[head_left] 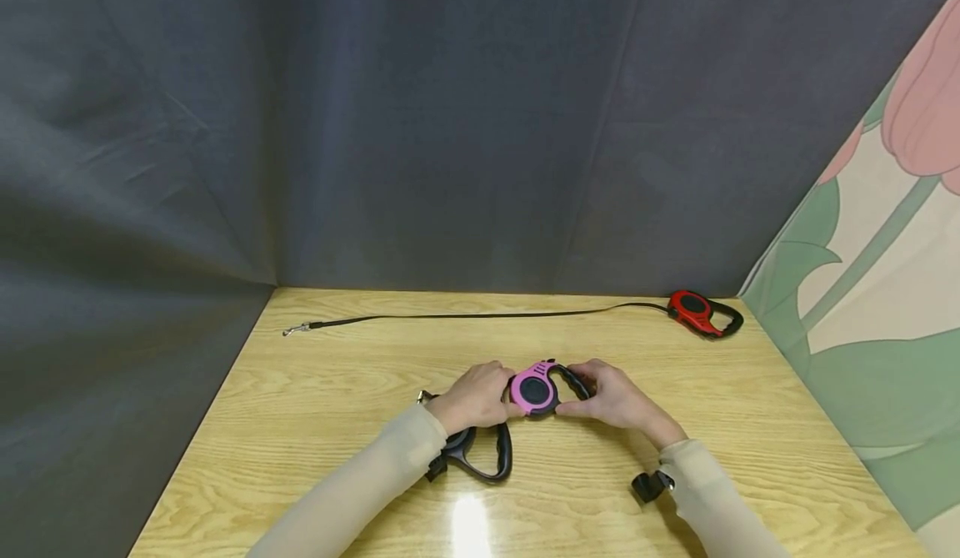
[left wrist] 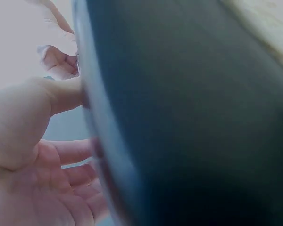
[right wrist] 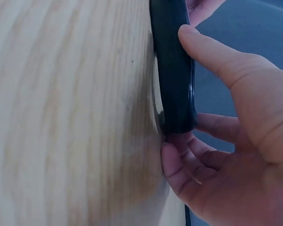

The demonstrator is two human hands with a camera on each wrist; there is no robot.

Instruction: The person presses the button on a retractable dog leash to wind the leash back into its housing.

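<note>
A pink and black retractable dog leash lies between both hands near the middle of the table. My left hand pinches its body's left side, thumb in front and fingers behind. On the other side, my right hand holds the black handle; in the right wrist view the thumb presses one face of the handle and the fingers curl at its end. Under my left wrist rests a black retractable leash, partly hidden by the forearm. A large blurred dark surface covers much of the left wrist view.
At the back right of the wooden table lies a red retractable leash. Its black strap stretches left along the back to a metal clip. Dark grey cloth hangs behind, and a floral curtain at the right.
</note>
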